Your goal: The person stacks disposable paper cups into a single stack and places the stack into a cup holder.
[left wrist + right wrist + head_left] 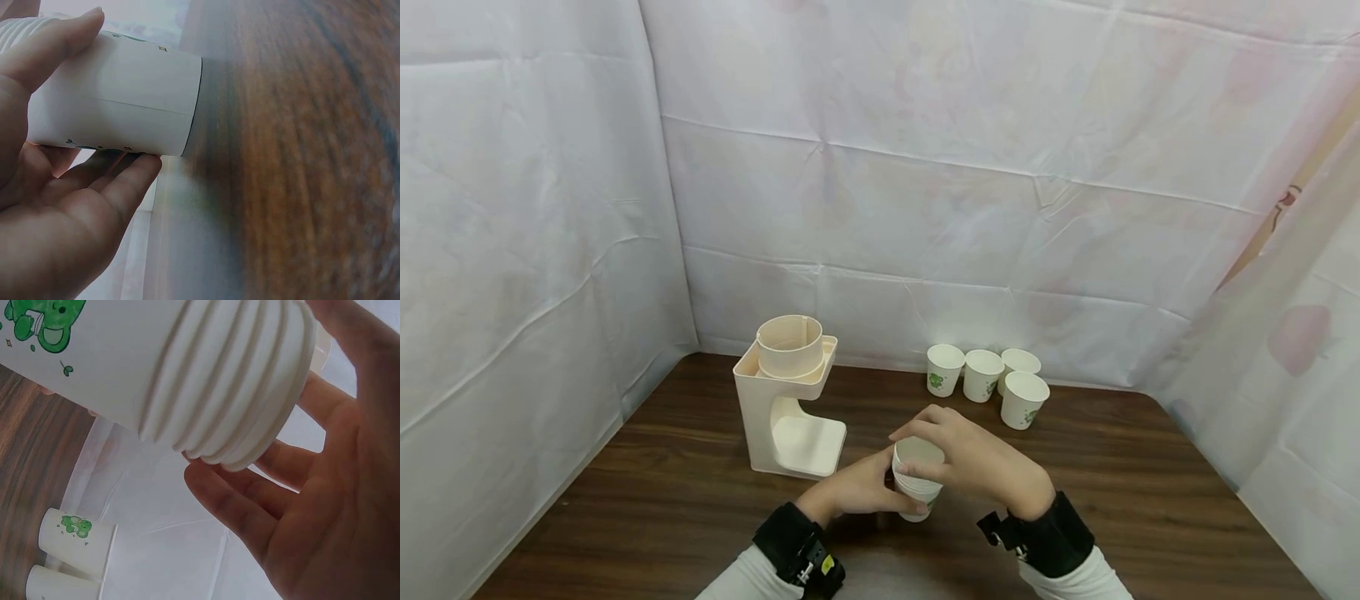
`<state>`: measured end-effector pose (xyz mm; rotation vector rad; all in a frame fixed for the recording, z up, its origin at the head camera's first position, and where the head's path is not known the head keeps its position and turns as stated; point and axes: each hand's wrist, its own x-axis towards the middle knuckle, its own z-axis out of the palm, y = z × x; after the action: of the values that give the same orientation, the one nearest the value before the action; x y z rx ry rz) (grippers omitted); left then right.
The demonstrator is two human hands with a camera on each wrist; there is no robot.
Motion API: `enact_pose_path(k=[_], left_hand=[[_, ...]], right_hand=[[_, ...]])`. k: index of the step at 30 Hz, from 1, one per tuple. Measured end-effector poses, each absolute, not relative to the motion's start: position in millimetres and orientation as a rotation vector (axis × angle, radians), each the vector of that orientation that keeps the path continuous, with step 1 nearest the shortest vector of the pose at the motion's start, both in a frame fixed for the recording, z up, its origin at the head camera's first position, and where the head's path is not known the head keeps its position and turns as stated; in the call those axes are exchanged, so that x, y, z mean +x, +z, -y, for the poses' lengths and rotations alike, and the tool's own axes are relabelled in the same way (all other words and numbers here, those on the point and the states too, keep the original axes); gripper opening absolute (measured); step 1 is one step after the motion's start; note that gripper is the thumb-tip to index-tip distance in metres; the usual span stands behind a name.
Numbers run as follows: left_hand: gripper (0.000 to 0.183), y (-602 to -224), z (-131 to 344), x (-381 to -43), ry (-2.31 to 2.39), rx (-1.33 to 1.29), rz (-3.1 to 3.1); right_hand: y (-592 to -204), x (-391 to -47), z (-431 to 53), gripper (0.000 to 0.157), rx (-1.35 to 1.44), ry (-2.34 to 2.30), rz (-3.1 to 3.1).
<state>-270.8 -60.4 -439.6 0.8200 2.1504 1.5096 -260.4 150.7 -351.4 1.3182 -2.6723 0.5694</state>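
Observation:
A nested stack of white paper cups stands near the front middle of the table, mouths up. My left hand grips its side, thumb on the near face and fingers around the far one. Over the top, my right hand holds the rims, with its thumb on the near side and fingers across the far side. Several stacked rims show in the right wrist view, where fingertips touch the lip of the paper cups. Green bear prints mark the cup wall. In the left wrist view, the lowest cup's base is close to the tabletop.
A cream plastic stand with a round holder on top is left of the hands. Several single paper cups stand upright at the back right. White cloth hangs around the dark wooden table.

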Motion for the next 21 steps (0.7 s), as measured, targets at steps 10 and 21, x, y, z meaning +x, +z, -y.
enact_pose_path(k=[10, 21], left_hand=[[0.076, -442, 60, -272, 1.532, 0.876, -2.158], [0.081, -442, 59, -273, 1.516, 0.852, -2.201]], right_hand=[[-349, -272, -161, 0.033, 1.239, 0.626, 2.63], [-364, -307, -191, 0.034, 0.998, 0.663, 2.595]])
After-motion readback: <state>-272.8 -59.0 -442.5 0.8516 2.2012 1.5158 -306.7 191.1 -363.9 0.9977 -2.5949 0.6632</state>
